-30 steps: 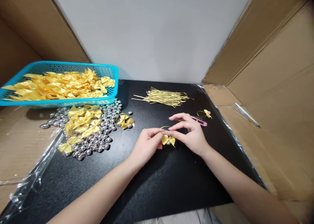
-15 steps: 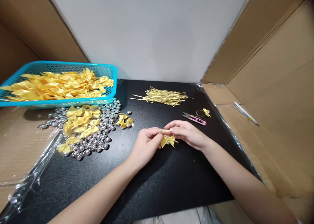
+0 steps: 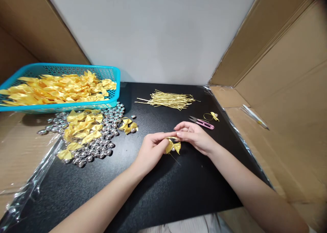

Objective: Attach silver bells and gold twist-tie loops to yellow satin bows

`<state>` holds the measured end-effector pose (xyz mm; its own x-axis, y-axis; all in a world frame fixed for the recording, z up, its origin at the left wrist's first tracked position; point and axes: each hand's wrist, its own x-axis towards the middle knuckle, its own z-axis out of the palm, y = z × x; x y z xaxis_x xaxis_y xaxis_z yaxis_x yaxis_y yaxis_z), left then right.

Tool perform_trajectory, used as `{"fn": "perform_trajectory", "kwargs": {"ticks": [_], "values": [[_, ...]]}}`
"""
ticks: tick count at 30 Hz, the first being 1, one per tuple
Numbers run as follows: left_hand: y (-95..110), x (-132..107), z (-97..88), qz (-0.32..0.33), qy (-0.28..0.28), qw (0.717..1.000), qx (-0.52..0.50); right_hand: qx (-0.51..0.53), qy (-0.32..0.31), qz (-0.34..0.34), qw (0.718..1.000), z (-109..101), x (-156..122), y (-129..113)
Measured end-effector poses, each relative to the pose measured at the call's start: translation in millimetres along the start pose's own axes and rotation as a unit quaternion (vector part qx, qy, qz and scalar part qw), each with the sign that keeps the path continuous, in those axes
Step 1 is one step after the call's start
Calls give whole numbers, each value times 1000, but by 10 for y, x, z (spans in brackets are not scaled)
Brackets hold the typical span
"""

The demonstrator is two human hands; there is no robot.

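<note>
Between the thumb and fingers of my left hand (image 3: 154, 152) is a yellow ribbon bow (image 3: 174, 146) with a silvery bead at its centre. A thin gold cord (image 3: 171, 137) curves over the bow as a loop, and a fine loose end trails below it. My right hand (image 3: 195, 137) has its fingertips closed at the loop's right side, touching the left fingertips. What lies right between those fingertips is partly hidden. Just behind my right hand are thread snips with a pink handle (image 3: 205, 124).
A blue basket (image 3: 116, 100) of yellow bows stands at the back left. Before it lie silver beads (image 3: 89, 158), loose bows (image 3: 83, 126) and looped bows (image 3: 130, 127). Gold cords (image 3: 171, 99) are bundled at the back; another looped bow (image 3: 214, 116) lies right. Cardboard walls (image 3: 281, 66) flank the black table.
The bow has turned in my fingers, so the gold loop above it and a fine end below it now show. My right fingers have shifted slightly. The view moved a little.
</note>
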<state>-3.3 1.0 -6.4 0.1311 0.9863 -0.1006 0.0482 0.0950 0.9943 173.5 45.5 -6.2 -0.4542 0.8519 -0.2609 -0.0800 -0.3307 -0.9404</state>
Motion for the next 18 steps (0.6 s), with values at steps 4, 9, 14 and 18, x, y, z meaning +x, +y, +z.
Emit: {"fn": "perform_trajectory", "kwargs": {"ticks": [4, 9, 14, 18], "values": [[-11, 12, -13, -23, 12, 1000, -10, -124, 42, -88, 987, -34, 21, -5], [-39, 12, -37, 35, 73, 996, 44, -236, -17, -74, 969, -54, -42, -40], [-26, -24, -57, 174, 135, 968, 124, -283, -143, -20, 948, 123, -153, -13], [-14, -43, -65, 246, 147, 943, 171, -268, -110, -18, 957, 316, -172, 99]]}}
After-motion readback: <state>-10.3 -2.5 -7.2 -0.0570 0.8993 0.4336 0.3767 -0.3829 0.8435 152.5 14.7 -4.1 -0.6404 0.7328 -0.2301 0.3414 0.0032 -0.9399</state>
